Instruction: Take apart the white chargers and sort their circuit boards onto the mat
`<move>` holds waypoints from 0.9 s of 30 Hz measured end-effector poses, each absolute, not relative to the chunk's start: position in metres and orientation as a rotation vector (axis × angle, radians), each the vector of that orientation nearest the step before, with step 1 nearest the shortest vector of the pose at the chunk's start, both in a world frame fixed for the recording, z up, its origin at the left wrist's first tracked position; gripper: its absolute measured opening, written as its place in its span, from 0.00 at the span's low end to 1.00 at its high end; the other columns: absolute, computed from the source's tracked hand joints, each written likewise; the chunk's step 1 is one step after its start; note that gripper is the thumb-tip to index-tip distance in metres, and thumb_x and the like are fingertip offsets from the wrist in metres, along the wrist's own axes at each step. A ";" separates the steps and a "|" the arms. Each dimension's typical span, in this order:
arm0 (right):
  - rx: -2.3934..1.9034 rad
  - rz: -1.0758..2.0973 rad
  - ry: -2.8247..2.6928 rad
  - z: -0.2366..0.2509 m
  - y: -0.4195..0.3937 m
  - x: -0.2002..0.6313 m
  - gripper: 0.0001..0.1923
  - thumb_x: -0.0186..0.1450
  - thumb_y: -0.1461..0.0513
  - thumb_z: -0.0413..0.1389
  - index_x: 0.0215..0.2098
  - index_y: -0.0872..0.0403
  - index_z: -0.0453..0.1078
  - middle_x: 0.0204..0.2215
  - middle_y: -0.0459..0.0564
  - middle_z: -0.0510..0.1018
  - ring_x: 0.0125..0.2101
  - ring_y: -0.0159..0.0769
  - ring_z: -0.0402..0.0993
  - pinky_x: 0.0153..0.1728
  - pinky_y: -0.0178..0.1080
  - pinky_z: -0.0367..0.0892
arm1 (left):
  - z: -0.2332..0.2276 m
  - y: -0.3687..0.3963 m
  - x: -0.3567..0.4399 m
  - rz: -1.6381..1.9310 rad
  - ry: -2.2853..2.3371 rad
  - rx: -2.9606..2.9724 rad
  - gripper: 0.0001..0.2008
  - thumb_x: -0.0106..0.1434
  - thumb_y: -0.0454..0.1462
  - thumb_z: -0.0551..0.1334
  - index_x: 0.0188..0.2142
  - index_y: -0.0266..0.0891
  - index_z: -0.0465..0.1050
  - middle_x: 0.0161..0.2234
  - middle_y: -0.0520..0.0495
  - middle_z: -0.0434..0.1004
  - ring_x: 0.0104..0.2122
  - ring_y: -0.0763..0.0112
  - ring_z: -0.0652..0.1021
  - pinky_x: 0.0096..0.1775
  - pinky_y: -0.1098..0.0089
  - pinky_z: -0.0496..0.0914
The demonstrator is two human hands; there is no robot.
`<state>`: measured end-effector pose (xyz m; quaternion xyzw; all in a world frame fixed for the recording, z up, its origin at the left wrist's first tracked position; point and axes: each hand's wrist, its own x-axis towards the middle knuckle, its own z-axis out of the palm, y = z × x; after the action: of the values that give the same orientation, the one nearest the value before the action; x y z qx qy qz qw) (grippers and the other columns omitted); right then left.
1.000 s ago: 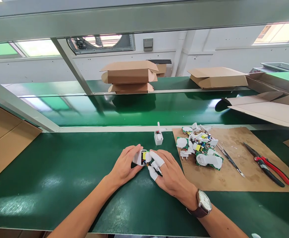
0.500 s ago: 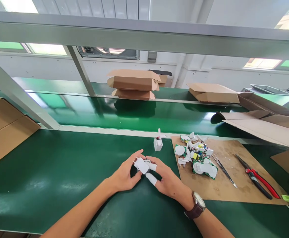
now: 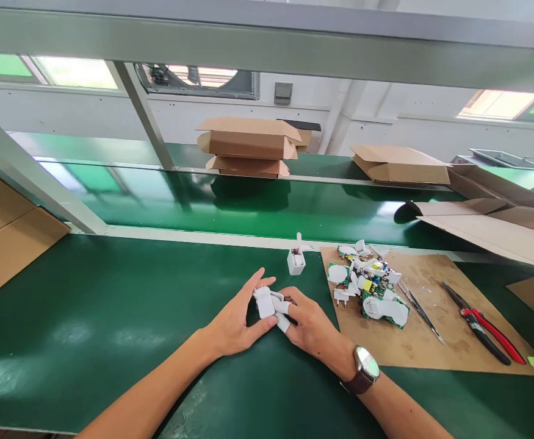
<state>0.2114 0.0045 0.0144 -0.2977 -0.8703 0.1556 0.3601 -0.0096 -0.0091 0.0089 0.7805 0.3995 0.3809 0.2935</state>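
Observation:
A small white block, probably a power adapter (image 3: 265,302), is held between my two hands above the green table. My left hand (image 3: 235,323) grips it from the left, with the thumb along its lower edge and the fingers behind. White finger covers sit on the thumb and a finger of my right hand (image 3: 315,329), which pinches the block's right side, where a loop of white cable shows. Just beyond the hands stands an open white housing (image 3: 296,262) with small parts sticking out of its top.
On the right, a brown board (image 3: 413,353) bears a pile of circuit boards and white plug parts (image 3: 371,283), tweezers (image 3: 422,312) and red-and-black pliers (image 3: 481,326). Cardboard boxes (image 3: 246,143) stand on the rear shelf. Another carton (image 3: 14,238) is at left. A metal beam crosses above.
My right fingers have closed in on the block, and my left thumb has come up over its lower edge. The block has turned slightly. The camera view has tilted down a little.

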 end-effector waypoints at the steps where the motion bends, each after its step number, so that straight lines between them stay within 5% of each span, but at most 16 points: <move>1: -0.780 0.402 -2.251 0.013 0.005 0.211 0.14 0.67 0.70 0.54 0.48 0.51 0.73 0.43 0.54 0.77 0.38 0.37 0.78 0.37 0.39 0.79 | 0.009 -0.010 -0.009 0.997 1.067 2.064 0.46 0.69 0.41 0.64 0.74 0.49 0.33 0.66 0.35 0.67 0.61 0.55 0.74 0.59 0.51 0.73; 6: -0.785 0.359 -2.229 0.008 0.003 0.209 0.19 0.68 0.70 0.53 0.55 0.50 0.70 0.46 0.55 0.76 0.42 0.39 0.78 0.39 0.39 0.79 | 0.005 -0.007 -0.011 0.987 1.058 2.007 0.51 0.68 0.45 0.66 0.73 0.51 0.25 0.68 0.33 0.62 0.63 0.53 0.73 0.60 0.47 0.70; 10: -0.776 0.346 -2.183 0.008 0.001 0.211 0.18 0.68 0.70 0.53 0.54 0.50 0.70 0.49 0.56 0.75 0.44 0.38 0.78 0.40 0.39 0.78 | 0.004 -0.005 -0.012 1.099 0.992 2.060 0.56 0.63 0.47 0.70 0.74 0.48 0.29 0.67 0.31 0.62 0.65 0.48 0.70 0.61 0.45 0.70; 16: -0.889 0.415 -2.292 0.011 -0.004 0.209 0.18 0.69 0.69 0.52 0.55 0.52 0.68 0.47 0.55 0.76 0.40 0.39 0.77 0.39 0.40 0.77 | 0.011 -0.007 -0.008 1.285 1.012 2.305 0.29 0.67 0.35 0.64 0.65 0.44 0.59 0.53 0.39 0.74 0.51 0.58 0.77 0.51 0.56 0.76; 27: -0.950 0.284 -2.399 0.008 -0.005 0.204 0.18 0.64 0.71 0.51 0.51 0.55 0.68 0.44 0.55 0.76 0.37 0.40 0.74 0.33 0.40 0.70 | 0.016 -0.007 -0.010 1.247 0.991 2.284 0.24 0.66 0.33 0.60 0.61 0.40 0.60 0.47 0.40 0.71 0.45 0.62 0.76 0.46 0.62 0.74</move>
<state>0.2040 -0.0048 0.0079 -0.3524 -0.8899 0.1052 0.2698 -0.0100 -0.0069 0.0159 0.8071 0.3504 0.4408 0.1776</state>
